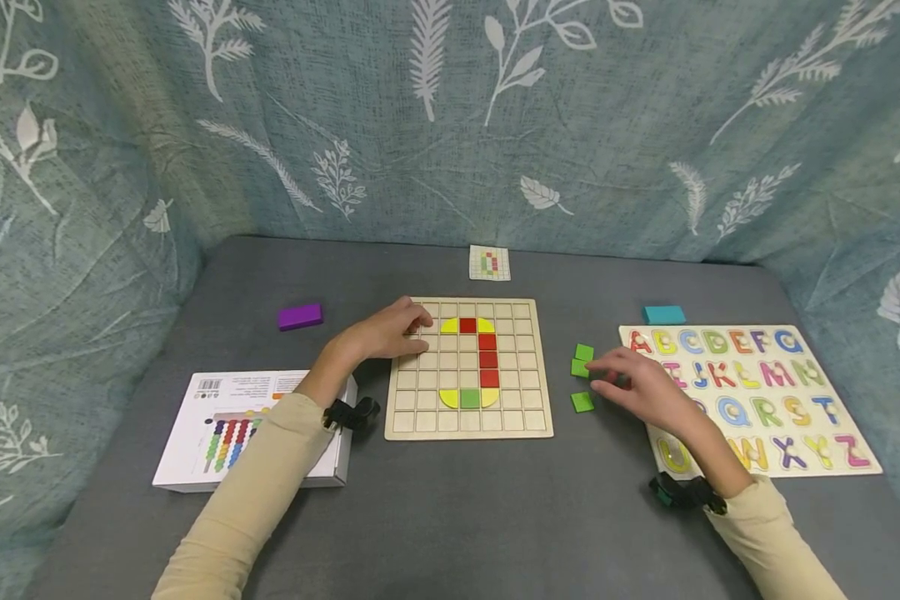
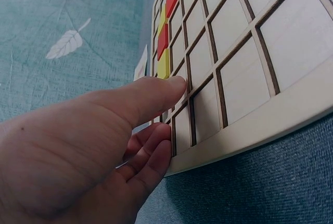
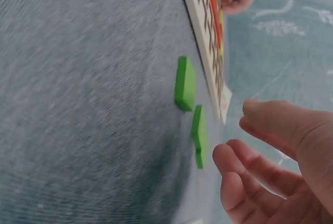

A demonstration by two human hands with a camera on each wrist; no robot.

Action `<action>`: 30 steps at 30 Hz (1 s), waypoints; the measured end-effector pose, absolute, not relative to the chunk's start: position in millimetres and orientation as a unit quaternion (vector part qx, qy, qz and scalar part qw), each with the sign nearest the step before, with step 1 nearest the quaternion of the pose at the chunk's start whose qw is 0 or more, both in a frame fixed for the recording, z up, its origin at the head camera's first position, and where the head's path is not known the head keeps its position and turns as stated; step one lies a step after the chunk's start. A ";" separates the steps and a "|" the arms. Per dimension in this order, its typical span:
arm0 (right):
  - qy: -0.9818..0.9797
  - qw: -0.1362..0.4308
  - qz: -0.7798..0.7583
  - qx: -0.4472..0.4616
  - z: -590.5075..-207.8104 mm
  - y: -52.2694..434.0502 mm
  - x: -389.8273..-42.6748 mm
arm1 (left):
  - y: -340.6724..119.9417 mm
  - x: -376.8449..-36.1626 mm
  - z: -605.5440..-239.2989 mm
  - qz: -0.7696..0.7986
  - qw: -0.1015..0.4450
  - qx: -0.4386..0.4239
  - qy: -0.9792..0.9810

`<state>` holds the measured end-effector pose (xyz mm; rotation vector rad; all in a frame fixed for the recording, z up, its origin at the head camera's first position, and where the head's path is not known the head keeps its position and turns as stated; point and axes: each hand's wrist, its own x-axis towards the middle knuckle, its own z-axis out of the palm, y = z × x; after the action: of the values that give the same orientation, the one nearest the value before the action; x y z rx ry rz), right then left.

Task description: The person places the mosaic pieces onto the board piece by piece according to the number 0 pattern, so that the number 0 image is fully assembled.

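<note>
On the table lies a wooden grid board point(image 1: 525, 421) with red square tiles point(image 1: 487, 359), yellow rounded corner tiles point(image 1: 448, 399) and one green square tile point(image 1: 469, 399) set in it. My left hand point(image 1: 390, 331) rests at the board's upper left, its thumb point(image 2: 174, 86) over the grid and its fingers loosely bent near the edge. Right of the board are three loose green tiles point(image 1: 582, 402), two of them touching. Beside these my right hand point(image 1: 640, 386) hovers, thumb and fingers apart with nothing between them in the right wrist view.
A small pattern card point(image 1: 489, 263) lies behind the board. On the right is an alphabet puzzle board point(image 1: 780, 412), with a teal block point(image 1: 663, 315) behind it. A white box point(image 1: 187, 433) and a purple block point(image 1: 300, 317) lie left. A leaf-patterned curtain point(image 1: 450, 167) encloses the back.
</note>
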<state>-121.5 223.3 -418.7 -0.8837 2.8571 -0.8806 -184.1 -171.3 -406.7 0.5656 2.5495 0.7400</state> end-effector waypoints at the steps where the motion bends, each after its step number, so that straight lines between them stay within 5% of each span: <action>1: 0.917 0.012 -0.284 -0.281 -419.8 224.9 -121.6 | -171.4 -183.9 -406.6 0.266 0.212 0.204 0.918; 30: 0.924 0.033 -0.286 -0.250 -419.7 219.8 -130.3 | -171.8 -180.5 -404.3 0.269 0.214 0.196 0.918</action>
<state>-130.3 219.8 -419.7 -0.7691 2.8453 -0.8805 -180.5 -171.8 -404.3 0.5437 2.5475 0.7473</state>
